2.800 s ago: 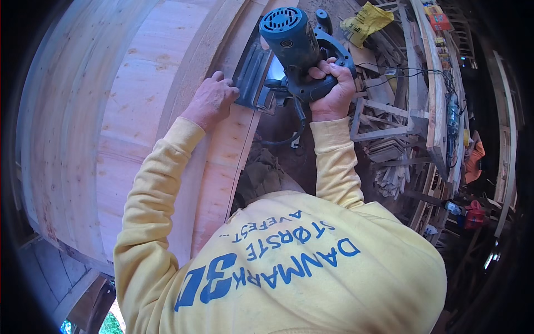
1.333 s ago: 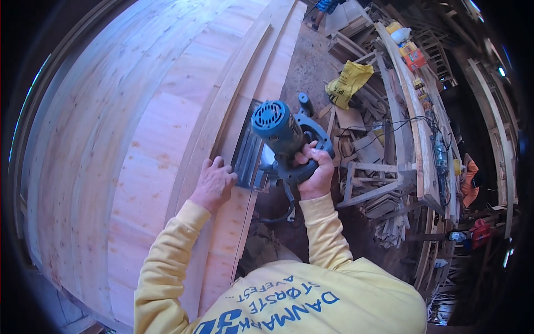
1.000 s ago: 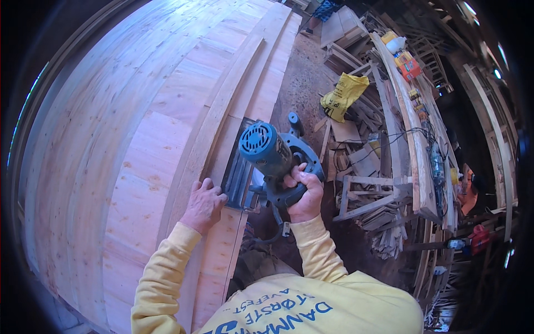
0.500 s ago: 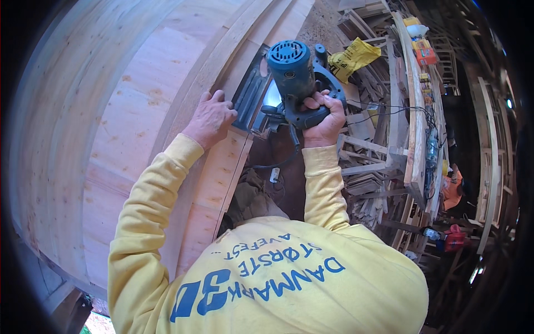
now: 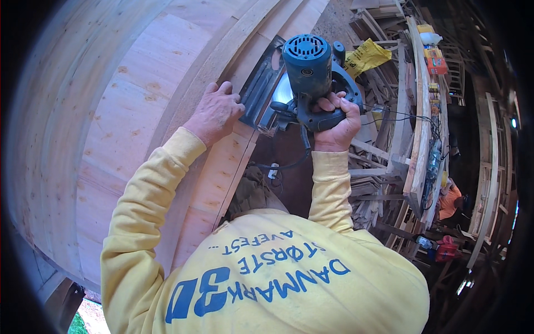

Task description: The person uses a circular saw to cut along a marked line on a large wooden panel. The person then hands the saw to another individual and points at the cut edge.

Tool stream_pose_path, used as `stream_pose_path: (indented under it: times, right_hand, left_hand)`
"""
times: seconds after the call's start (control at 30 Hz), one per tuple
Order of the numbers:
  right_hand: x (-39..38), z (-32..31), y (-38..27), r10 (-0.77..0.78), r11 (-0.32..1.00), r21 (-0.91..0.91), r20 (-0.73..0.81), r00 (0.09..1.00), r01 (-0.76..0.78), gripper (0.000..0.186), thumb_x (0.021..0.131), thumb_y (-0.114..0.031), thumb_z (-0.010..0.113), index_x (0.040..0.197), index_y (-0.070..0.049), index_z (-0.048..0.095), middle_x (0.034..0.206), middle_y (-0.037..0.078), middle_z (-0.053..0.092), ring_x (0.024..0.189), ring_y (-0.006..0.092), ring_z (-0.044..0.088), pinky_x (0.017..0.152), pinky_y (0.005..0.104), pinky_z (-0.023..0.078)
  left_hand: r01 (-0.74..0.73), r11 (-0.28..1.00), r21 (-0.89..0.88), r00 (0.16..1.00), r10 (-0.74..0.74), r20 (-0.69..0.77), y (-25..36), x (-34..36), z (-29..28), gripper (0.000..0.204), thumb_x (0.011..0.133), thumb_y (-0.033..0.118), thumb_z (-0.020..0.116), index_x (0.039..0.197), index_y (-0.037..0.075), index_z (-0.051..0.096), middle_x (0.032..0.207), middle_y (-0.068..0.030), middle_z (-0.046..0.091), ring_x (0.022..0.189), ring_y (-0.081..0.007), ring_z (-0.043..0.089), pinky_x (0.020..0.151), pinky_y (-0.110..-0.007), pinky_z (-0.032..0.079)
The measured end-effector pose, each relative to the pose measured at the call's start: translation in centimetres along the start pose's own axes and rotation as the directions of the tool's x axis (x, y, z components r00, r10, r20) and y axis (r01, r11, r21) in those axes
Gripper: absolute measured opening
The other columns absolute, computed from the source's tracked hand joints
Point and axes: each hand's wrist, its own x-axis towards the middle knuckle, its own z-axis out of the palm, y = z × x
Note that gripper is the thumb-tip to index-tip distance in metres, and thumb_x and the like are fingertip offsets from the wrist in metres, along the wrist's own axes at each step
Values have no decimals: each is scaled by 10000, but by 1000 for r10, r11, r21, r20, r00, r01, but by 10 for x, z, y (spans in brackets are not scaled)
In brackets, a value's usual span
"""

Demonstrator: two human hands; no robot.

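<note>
A teal circular saw [image 5: 307,69] with a dark metal base plate [image 5: 261,92] rests on a pale wooden panel [image 5: 214,189]. My right hand [image 5: 340,125] is wrapped round the saw's rear handle. Part of the shiny blade [image 5: 283,89] shows beside the motor. My left hand [image 5: 216,111] is closed against the plate's left edge, over a long wooden strip [image 5: 192,97] that runs alongside the saw. Its knuckles are bent and the fingertips hidden, so what it grips cannot be made out. A black power cord [image 5: 286,166] loops below the handle.
Broad plywood sheets [image 5: 125,106] curve away on the left. To the right are stacked wood offcuts [image 5: 370,192], a yellow bag [image 5: 367,58] and a long plank shelf [image 5: 414,139] carrying small boxes and cables. An orange item [image 5: 449,201] lies farther right.
The saw and my right hand have shifted to the right in the view. My left hand has moved slightly up and right, still beside the base plate. The surroundings have shifted a little too.
</note>
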Motion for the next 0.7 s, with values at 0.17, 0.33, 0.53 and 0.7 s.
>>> stream_pose_path:
  times: [0.17,0.33,0.53,0.7]
  right_hand:
    - [5,-1,-2,-3,1000,20,18,1000,3,207,836,-77,626,1025,-67,543,831,41,522,761,188,533,781,337,521]
    - [9,-1,-1,-7,1000,16,14,1000,7,213,833,-74,628,1026,-63,538,829,45,519,757,191,526,787,337,519]
    - [17,0,-6,-8,1000,24,0,1000,8,217,829,-67,630,1023,-65,533,832,45,518,761,192,529,798,340,515]
    - [24,-1,-7,-9,1000,20,7,1000,9,216,831,-70,629,1023,-65,530,830,44,517,765,191,530,805,340,518]
  left_hand:
    - [-13,1000,5,1000,13,-13,-2,5,1,141,742,59,685,835,147,745,884,-23,624,1068,-244,547,936,-398,398]
    - [-5,1000,16,1000,5,9,-4,9,3,134,746,64,679,830,146,741,880,-19,621,1061,-244,547,930,-394,398]
    - [-12,1000,11,1000,12,-8,-6,18,4,139,747,61,676,840,143,740,898,-14,624,1065,-242,542,930,-396,399]
    - [-11,1000,-3,1000,11,9,-9,24,4,138,740,71,679,840,144,740,904,-17,624,1071,-246,538,931,-396,396]
